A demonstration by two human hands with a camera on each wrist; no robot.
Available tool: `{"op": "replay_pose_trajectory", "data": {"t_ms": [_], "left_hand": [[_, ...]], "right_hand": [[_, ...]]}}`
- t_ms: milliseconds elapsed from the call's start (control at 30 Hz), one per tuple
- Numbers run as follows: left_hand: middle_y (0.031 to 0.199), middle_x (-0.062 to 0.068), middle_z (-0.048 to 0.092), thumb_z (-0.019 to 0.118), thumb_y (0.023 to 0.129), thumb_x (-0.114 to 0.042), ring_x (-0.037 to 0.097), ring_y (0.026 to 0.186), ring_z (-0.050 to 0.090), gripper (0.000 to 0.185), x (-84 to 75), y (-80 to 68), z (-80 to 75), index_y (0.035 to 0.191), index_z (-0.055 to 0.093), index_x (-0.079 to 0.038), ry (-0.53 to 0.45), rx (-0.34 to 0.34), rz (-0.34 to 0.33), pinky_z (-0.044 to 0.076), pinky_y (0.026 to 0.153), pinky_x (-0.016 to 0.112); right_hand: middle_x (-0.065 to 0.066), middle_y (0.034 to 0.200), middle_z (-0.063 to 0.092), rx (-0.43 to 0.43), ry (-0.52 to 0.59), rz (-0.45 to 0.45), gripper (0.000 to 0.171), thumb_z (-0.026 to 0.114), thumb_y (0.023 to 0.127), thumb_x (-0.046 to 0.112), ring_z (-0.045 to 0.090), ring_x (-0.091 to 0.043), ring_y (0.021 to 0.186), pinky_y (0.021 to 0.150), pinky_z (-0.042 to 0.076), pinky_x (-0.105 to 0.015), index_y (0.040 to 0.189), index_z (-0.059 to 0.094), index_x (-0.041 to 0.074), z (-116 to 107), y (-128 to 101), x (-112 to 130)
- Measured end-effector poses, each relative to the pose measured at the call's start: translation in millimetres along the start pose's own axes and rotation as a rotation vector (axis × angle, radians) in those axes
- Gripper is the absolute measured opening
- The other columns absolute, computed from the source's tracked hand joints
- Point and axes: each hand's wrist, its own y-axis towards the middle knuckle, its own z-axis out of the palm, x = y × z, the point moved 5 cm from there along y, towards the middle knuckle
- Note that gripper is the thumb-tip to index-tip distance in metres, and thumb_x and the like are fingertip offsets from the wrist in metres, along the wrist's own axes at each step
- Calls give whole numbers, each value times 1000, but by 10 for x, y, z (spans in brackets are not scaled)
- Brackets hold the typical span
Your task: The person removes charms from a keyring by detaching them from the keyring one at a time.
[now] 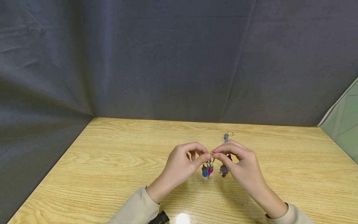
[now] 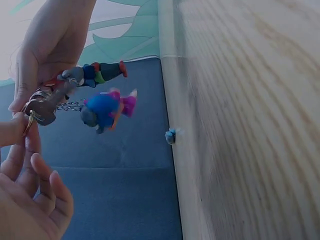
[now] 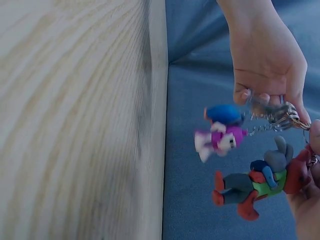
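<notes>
Fingers [image 1: 202, 157] of the left hand [image 1: 179, 166] pinch one side of a metal key ring [image 1: 210, 154], and the right hand [image 1: 243, 166] pinches the other side, so both hands are clamped on the ring, held just above the table [image 1: 112, 161]. Three small figures hang from it on short chains: one blue [image 1: 205, 171], one pink [image 1: 210, 170], and one grey with red and green [image 1: 223, 170]. A fourth charm [image 1: 227, 136], grey-blue with its own ring, lies on the table beyond the right hand. One dark cloth backdrop [image 1: 167, 62] stands behind the table.
</notes>
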Motion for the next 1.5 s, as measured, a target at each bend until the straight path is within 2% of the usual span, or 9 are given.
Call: {"op": "replay_pose_trajectory", "data": {"t_ms": [133, 300, 433, 533, 833, 1033, 1200, 1367, 1500], "left_hand": [[76, -13, 67, 74, 91, -28, 9, 62, 50, 11, -16, 8, -43, 90, 78, -17, -54, -40, 22, 42, 60, 26], [79, 0, 70, 72, 93, -20, 15, 66, 56, 14, -5, 15, -51, 91, 77, -7, -224, -28, -6, 45, 66, 26], [84, 4, 71, 71, 93, -16, 18, 74, 61, 14, -16, 16, -40, 94, 76, -3, -329, -9, -43, 49, 71, 29], [85, 5, 71, 71, 93, -16, 13, 75, 61, 14, -22, 13, -23, 96, 76, -3, -357, 10, -61, 49, 72, 29], [83, 4, 71, 70, 94, -16, 12, 73, 60, 14, -10, 11, -6, 96, 75, -4, -344, 18, -53, 48, 71, 29], [82, 4, 70, 70, 94, -17, 11, 72, 59, 14, -15, 9, -13, 95, 75, -4, -329, -1, -22, 47, 70, 27], [83, 5, 70, 70, 94, -17, 11, 73, 60, 15, -28, -14, -8, 94, 75, -3, -351, -43, -22, 47, 71, 28], [84, 3, 69, 71, 93, -17, 10, 74, 60, 15, -21, -23, 13, 95, 74, -2, -386, -71, -67, 47, 74, 29], [85, 1, 69, 69, 94, -19, 11, 79, 59, 15, -22, -6, 22, 95, 74, -5, -336, -32, -62, 47, 74, 29]], "right_hand": [[3, 83, 66, 36, 9, 23, 33, 76, 74, -16, 53, -8, 67, 59, 43, -19, 94, 74, 11, 17, -1, 9], [3, 78, 61, 79, 57, 14, 35, 80, 73, -11, 49, -7, 60, 51, 43, -18, 102, 72, 8, 45, -13, 33], [1, 79, 63, 66, 77, -43, 19, 77, 84, 12, 44, -6, 57, 48, 38, -18, 101, 71, 6, 34, -13, 45], [0, 82, 68, 27, 66, -78, 21, 72, 88, 24, 46, -6, 59, 52, 39, -20, 97, 72, 5, 9, -16, 47], [-4, 85, 72, -21, 173, -105, 8, 75, 86, 11, 51, -5, 60, 49, 38, -20, 89, 73, 4, -8, -29, 67], [-4, 84, 72, -1, 184, -81, 4, 76, 85, 7, 55, -3, 64, 47, 37, -21, 86, 73, 6, -4, -27, 58], [-3, 85, 73, 4, 215, -79, 12, 76, 82, -6, 52, -5, 61, 48, 37, -21, 87, 73, 5, 0, -19, 68], [-2, 85, 72, -3, 199, -60, 7, 75, 86, 7, 49, -6, 57, 47, 38, -21, 89, 71, 2, 12, -27, 67], [-2, 81, 70, -7, 133, 13, 11, 76, 85, 14, 54, -5, 62, 49, 40, -21, 88, 70, 4, 4, -40, 30]]}}
